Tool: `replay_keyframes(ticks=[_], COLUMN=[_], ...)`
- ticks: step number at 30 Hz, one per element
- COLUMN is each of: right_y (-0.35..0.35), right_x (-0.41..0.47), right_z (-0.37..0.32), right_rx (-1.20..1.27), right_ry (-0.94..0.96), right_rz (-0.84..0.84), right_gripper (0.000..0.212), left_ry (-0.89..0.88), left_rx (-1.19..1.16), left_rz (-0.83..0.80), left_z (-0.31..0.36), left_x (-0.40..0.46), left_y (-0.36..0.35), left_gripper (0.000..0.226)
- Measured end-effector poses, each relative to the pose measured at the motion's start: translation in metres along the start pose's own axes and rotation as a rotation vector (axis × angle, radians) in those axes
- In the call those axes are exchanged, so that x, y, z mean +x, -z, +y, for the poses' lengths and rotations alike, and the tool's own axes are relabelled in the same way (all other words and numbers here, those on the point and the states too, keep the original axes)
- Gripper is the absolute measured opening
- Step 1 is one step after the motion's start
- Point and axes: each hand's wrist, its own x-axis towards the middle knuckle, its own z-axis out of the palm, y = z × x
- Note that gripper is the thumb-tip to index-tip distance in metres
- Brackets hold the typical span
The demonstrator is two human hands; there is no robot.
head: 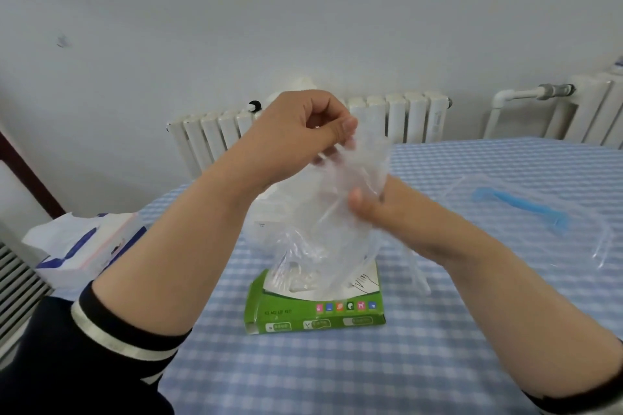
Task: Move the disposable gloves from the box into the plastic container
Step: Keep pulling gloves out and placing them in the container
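A bunch of clear disposable gloves (323, 222) hangs in the air above the green glove box (313, 308), its lower end still reaching into the box's opening. My left hand (296, 135) pinches the top of the bunch. My right hand (374, 209) grips the bunch from the right side, thumb on the front. The clear plastic container (603, 246) with a blue handle (521, 207) lies on the table to the right, apart from both hands.
A table with a blue checked cloth (371, 371) carries everything. A tissue pack (87, 246) lies at the left edge. White radiators (404, 118) stand against the wall behind the table.
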Motion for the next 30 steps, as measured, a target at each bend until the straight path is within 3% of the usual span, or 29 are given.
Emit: replay_keyframes(ticks=[4, 7, 9, 16, 21, 24, 27, 30], right_y=[-0.016, -0.025, -0.027, -0.019, -0.016, -0.014, -0.012, -0.018], right_x=[-0.002, -0.003, -0.005, -0.005, -0.003, -0.003, -0.006, -0.008], right_z=[0.033, 0.042, 0.043, 0.055, 0.047, 0.039, 0.039, 0.041], right_rx=[-0.577, -0.740, -0.829, -0.801, -0.723, -0.860, -0.922, -0.985], right_ry=[-0.340, -0.403, -0.424, -0.432, -0.474, -0.517, -0.543, -0.529], right_rz=[-0.292, -0.352, -0.367, -0.406, -0.352, -0.418, -0.485, -0.536], right_gripper=[0.049, 0.036, 0.046, 0.047, 0.064, 0.077, 0.059, 0.062], left_ry=[0.002, -0.010, -0.011, -0.096, -0.106, 0.059, 0.315, 0.553], left_rx=[-0.010, -0.033, -0.075, -0.095, 0.110, 0.226, 0.169, 0.068], left_rz=[0.065, 0.048, 0.064, 0.172, 0.314, 0.323, 0.278, 0.291], left_z=[0.000, 0.003, 0.005, 0.014, 0.012, -0.016, -0.061, -0.107], left_x=[0.000, 0.000, 0.001, 0.011, 0.029, 0.053, 0.078, 0.090], left_y=[0.000, 0.001, 0.005, 0.018, 0.024, 0.027, 0.027, 0.032], left_gripper=[0.016, 0.013, 0.011, 0.011, 0.012, 0.011, 0.015, 0.013])
